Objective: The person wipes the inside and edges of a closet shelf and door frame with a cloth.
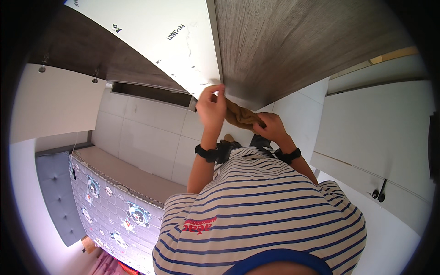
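Observation:
A brown cloth (242, 117) stretches, bunched and creased, between my two hands. My right hand (273, 127) grips its right end in curled fingers. The other end runs up to my left hand (211, 108), which is closed around it, though the hand hides part of the hold. My left thumb and forefinger meet beside the lower edge of a tall white panel (161, 31); whether they touch it is unclear. Printed writing and marks cover that panel. Right of it stands a dark wood-grain panel (275, 44), joining it along a narrow grey edge.
At the left, a bed with a panda-print mattress (117, 206) has a grey tufted headboard (56, 196). A low open drawer or box (154, 98) lies beyond it on the tiled floor (151, 137). A white door (367, 137) with a black handle (382, 192) is at the right.

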Motion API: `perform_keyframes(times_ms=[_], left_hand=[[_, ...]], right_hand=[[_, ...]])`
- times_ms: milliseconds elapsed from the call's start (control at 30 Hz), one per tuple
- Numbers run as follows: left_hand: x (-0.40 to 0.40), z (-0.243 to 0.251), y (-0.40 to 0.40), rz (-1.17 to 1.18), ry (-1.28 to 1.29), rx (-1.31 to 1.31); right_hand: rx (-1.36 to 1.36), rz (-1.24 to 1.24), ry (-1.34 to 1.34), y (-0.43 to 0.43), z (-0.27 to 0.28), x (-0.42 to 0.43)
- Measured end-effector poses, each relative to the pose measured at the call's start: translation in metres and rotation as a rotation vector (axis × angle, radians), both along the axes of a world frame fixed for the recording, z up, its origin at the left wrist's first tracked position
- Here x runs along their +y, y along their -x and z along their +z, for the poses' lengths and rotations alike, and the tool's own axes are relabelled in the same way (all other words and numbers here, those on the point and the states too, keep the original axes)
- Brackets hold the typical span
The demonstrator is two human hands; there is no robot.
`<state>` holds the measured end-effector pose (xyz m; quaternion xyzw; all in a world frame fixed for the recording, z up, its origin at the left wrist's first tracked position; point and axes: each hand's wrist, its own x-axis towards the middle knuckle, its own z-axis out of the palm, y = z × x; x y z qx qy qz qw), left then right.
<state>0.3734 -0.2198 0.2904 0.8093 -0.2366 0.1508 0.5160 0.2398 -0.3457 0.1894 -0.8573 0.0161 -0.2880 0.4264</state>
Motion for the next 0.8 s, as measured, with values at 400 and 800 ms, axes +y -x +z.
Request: perform_keyframes(times_ms=[400,800], left_hand=[[-0.023,0.014,0.036,-0.475,0.023,0.256],[-0.037,0.034,0.01,-0.598,0.339,0.015]], right_hand=[[0.091,-0.068,-0.045,0.018,0.006,-0.021],[-0.438,-0.644,-0.352,0.011,0.1,-0.06]])
